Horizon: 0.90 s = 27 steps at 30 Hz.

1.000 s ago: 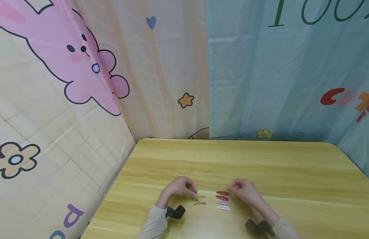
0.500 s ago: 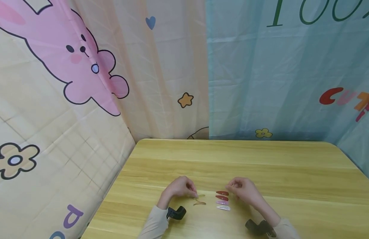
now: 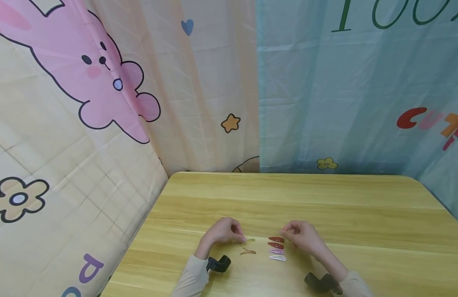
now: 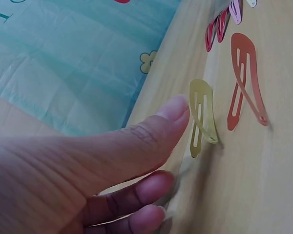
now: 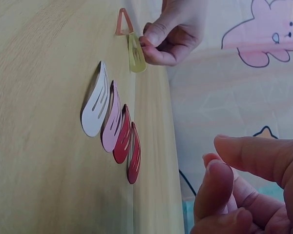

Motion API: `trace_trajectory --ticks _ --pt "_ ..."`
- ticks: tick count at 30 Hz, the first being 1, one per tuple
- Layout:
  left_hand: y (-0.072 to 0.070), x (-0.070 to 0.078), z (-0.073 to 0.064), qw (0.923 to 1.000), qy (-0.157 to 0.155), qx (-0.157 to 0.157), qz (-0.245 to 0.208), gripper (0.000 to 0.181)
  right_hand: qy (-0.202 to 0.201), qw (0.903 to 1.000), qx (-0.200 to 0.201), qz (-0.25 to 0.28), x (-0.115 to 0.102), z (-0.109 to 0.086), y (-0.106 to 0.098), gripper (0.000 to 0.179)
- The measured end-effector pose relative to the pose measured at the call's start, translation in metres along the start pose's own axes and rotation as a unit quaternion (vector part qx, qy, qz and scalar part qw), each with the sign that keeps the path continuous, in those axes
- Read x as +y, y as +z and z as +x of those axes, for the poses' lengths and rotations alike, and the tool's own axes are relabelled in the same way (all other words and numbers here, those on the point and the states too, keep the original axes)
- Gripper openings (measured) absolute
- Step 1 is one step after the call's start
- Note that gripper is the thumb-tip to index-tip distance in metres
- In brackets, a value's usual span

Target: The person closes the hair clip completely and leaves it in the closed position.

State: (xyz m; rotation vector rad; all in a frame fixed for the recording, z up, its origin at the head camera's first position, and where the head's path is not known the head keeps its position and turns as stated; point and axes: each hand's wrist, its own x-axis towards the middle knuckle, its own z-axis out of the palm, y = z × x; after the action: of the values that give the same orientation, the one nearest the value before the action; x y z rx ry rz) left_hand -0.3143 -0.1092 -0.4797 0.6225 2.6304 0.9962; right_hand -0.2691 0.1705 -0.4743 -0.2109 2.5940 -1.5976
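Thumb and fingertips of my left hand (image 3: 223,232) pinch the edge of a yellow snap hair clip (image 4: 199,87), which stands popped open. Beside it lies an orange-brown snap hair clip (image 4: 254,73), also popped open, its strip crossing the frame. To the right, a white clip (image 5: 92,123), a pink clip (image 5: 108,140) and two red clips (image 5: 121,153) form a neat column in the head view. My right hand (image 3: 302,237) hovers beside the farthest red clip, fingers loosely curled, nothing between thumb and fingertips.
All the clips are on a wood-grain table (image 3: 325,198). Behind its far edge hang printed curtains (image 3: 306,103), and a cream cloth with a pink rabbit (image 3: 65,49) hangs at the left. A black camera mount (image 3: 219,264) sits on the left wrist.
The left hand and the yellow clip have shifted slightly away from me, widening the gap to the orange-brown clip. The right hand moved slightly left, then stayed; the column of clips is unchanged.
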Motion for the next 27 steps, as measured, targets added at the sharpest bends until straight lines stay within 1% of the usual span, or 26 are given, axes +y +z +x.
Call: trace_trajectory --ticks 4,9,19,27 --pt "-0.0013 0.0003 -0.0015 1.0 -0.003 -0.001 0.006 0.023 0.0 1.0 0.0 0.001 0.0001 0.0004 -0.0003 0.017" --pt "-0.0021 0.002 -0.0034 0.9996 0.002 -0.004 0.027 0.027 -0.002 1.0 -0.001 0.002 0.0001 -0.0005 -0.0001 0.019" --pt "0.0008 0.0012 -0.0032 0.9988 0.003 0.004 0.049 0.024 -0.012 0.9999 -0.003 0.006 0.0007 -0.0014 -0.0003 0.018" --pt "0.0027 0.0012 -0.0025 0.999 0.004 0.011 0.043 0.021 -0.006 1.0 -0.002 0.004 -0.0009 -0.0022 0.0 0.018"
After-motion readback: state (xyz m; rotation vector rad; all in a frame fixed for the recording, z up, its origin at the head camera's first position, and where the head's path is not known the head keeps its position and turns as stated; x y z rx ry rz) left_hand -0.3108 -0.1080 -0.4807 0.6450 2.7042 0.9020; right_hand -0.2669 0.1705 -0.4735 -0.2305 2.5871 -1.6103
